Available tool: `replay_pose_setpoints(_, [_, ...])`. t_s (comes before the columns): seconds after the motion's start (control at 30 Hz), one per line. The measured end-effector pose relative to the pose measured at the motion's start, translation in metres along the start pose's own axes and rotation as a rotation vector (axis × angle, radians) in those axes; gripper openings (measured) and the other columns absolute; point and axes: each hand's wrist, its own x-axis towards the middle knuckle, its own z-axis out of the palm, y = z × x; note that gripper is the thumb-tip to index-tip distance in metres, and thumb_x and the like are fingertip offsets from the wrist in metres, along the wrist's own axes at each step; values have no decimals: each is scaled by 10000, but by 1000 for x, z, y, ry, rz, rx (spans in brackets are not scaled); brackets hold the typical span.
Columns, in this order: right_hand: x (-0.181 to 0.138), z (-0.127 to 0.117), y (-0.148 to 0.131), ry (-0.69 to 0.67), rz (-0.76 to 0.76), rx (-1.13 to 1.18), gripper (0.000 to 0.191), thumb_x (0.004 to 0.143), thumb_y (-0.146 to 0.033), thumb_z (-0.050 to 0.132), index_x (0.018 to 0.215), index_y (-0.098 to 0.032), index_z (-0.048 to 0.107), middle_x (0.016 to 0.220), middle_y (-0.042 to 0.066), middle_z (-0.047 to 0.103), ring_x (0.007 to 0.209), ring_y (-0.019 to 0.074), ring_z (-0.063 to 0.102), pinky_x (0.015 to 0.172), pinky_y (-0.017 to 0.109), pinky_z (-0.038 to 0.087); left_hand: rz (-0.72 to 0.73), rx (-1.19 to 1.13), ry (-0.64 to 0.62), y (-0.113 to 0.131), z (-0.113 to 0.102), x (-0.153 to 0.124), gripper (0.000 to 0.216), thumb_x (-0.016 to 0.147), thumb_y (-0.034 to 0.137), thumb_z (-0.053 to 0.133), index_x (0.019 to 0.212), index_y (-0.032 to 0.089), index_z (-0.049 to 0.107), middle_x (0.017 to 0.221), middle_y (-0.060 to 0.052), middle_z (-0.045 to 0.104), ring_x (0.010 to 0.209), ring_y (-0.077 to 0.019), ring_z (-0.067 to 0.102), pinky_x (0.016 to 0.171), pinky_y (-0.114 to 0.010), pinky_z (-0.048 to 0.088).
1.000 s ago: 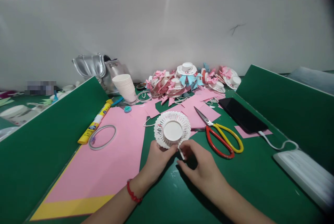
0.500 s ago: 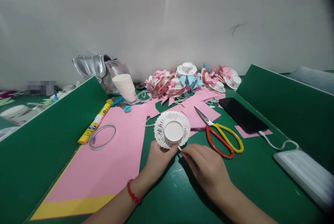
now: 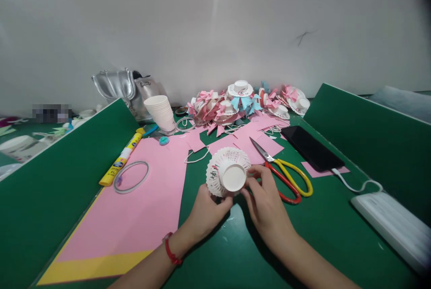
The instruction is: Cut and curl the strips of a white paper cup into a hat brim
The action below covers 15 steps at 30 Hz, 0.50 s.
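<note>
A white paper cup (image 3: 234, 177), its wall cut into strips and fanned out into a frilled brim, is held over the green table with its round base facing me. My left hand (image 3: 210, 208) grips the brim from below left, thumb in front near the base. The fingers of my right hand (image 3: 266, 203) are curled against the brim's right edge, their tips partly hidden behind it. Just right of that hand lie scissors (image 3: 286, 172) with one red and one yellow handle. A loop of white string (image 3: 198, 159) rests beyond the cup on the left.
Large pink paper (image 3: 158, 199) covers the left side, with a tape roll (image 3: 131, 177) and a yellow glue tube (image 3: 121, 157). Behind stand stacked paper cups (image 3: 160, 113) and a pile of finished cup decorations (image 3: 222, 107). A phone (image 3: 311, 148) and a white cabled block (image 3: 387, 230) lie right.
The cup has turned and shifted slightly right and its base tilts more toward me. My right hand has moved up from below the cup to its right edge.
</note>
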Motion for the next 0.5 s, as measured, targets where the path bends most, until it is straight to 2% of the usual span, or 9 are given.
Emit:
replay_pose_setpoints(0.1, [0, 0, 1, -6, 42, 81, 155, 787, -99, 412, 796, -165, 552, 1087, 152, 403, 971, 271, 466, 770, 456, 427, -5, -6, -17, 0, 0, 0, 221, 682, 133, 548, 886, 129, 631, 841, -50, 694, 793, -170, 619, 705, -228, 488])
replay_pose_setpoints(0.2, [1, 0, 3, -20, 133, 251, 135, 777, -109, 444, 772, -180, 559, 1109, 129, 416, 1011, 253, 474, 815, 422, 426, -20, 10, -32, 1, 0, -1, 225, 678, 136, 547, 886, 123, 631, 832, -56, 695, 789, -180, 623, 696, -239, 494])
replay_pose_setpoints(0.3, [5, -2, 4, -95, 283, 460, 106, 763, -141, 483, 706, -190, 557, 899, 83, 553, 843, 212, 558, 717, 354, 469, -55, 56, -18, 3, -1, -2, 211, 663, 145, 556, 855, 108, 636, 788, -69, 702, 745, -194, 634, 664, -261, 507])
replay_pose_setpoints(0.4, [8, -4, 2, -161, 462, 614, 77, 741, -188, 520, 674, -181, 555, 660, 25, 595, 632, 174, 576, 599, 299, 475, -78, 66, -12, 5, -2, -2, 208, 662, 154, 560, 850, 110, 638, 791, -73, 709, 732, -196, 641, 650, -263, 514])
replay_pose_setpoints(0.5, [9, -6, -1, -134, 523, 653, 72, 723, -213, 541, 679, -168, 576, 645, 19, 614, 624, 169, 583, 596, 280, 470, -84, 51, -25, 5, -2, -3, 217, 664, 149, 559, 865, 115, 634, 820, -71, 710, 759, -193, 644, 670, -257, 513])
